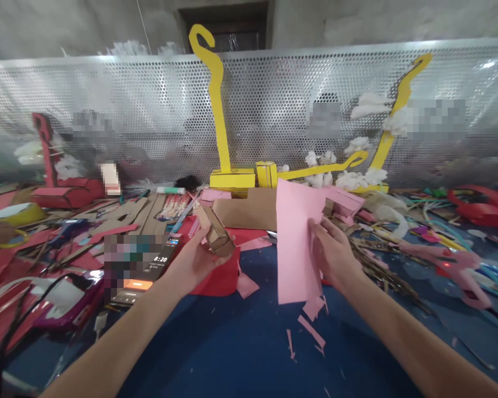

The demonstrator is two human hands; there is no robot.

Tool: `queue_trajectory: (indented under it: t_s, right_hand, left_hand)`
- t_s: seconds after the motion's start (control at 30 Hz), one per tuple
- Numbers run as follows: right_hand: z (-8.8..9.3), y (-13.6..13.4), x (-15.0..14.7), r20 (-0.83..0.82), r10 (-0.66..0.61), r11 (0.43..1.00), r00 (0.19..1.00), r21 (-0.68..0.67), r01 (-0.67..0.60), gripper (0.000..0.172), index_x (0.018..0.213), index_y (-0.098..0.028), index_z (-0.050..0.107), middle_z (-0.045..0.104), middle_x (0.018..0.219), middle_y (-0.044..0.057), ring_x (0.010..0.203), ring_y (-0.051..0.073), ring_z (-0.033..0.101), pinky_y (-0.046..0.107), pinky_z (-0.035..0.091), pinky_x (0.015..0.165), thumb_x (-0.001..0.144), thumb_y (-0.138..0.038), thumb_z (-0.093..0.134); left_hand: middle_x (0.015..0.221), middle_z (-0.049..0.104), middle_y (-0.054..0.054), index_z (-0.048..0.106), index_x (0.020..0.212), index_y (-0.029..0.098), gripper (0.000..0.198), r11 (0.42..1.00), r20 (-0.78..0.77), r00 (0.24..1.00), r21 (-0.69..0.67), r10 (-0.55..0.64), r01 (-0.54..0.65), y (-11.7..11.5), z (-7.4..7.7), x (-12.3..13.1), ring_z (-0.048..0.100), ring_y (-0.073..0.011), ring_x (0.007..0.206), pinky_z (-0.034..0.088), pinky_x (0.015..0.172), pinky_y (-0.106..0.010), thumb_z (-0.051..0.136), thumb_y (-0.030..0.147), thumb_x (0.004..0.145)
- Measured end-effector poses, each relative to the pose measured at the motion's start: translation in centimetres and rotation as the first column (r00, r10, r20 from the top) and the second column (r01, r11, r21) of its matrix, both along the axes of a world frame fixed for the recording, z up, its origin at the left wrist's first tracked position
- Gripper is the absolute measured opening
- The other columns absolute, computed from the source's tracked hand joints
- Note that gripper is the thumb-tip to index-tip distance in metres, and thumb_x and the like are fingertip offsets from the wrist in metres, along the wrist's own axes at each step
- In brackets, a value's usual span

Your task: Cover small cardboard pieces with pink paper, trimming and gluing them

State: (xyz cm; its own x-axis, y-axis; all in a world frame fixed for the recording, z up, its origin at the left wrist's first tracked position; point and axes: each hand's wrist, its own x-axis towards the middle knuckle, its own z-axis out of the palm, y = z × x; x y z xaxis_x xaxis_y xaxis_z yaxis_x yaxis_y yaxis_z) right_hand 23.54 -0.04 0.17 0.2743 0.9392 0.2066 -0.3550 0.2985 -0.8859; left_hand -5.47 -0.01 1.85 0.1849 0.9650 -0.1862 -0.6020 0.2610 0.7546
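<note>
My left hand (198, 257) grips a small brown cardboard box (218, 232), its fingers and thumb around the sides. Upright in my right hand (336, 251) is a sheet of pink paper (296, 243), pinched at its right edge. The sheet and the box are apart. Under my left hand lies red paper (222, 276). Small pink paper scraps (312, 331) are scattered on the blue tabletop (232, 342) below the sheet. A larger piece of brown cardboard (244, 210) stands behind the two hands.
Yellow hooked paper stands (232, 178) rise at the back before a perforated metal panel (157, 110). To the right lies a pink glue gun (452, 268) with a red light. A phone (149, 271) and a purple power strip (70, 309) with cables lie at left.
</note>
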Motion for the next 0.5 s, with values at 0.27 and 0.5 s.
queue_trajectory:
  t_s: [0.27, 0.5]
  right_hand:
    - [-0.4, -1.7, -1.5, 0.216, 0.326, 0.945, 0.920, -0.103, -0.310, 0.035, 0.111, -0.025, 0.069, 0.077, 0.107, 0.003, 0.090, 0.021, 0.071, 0.035, 0.056, 0.085, 0.085, -0.047, 0.079]
    - [0.1, -2.5, -2.2, 0.416, 0.391, 0.914, 0.821, -0.073, -0.399, 0.028, 0.107, -0.023, 0.065, 0.072, 0.102, 0.003, 0.094, 0.021, 0.065, 0.031, 0.052, 0.083, 0.094, -0.048, 0.069]
  left_hand:
    - [0.091, 0.071, -0.007, 0.067, 0.107, 0.018, 0.036, 0.991, -0.031, 0.991, -0.009, -0.134, 0.133, 0.1, -0.2, -0.2, 0.068, -0.0191, 0.074, 0.059, 0.060, -0.030, 0.074, 0.048, 0.089]
    - [0.100, 0.072, -0.003, 0.063, 0.127, 0.031, 0.046, 0.996, -0.054, 0.995, 0.022, -0.087, 0.088, 0.3, -1.0, -0.3, 0.067, -0.0161, 0.076, 0.063, 0.068, -0.032, 0.076, 0.051, 0.088]
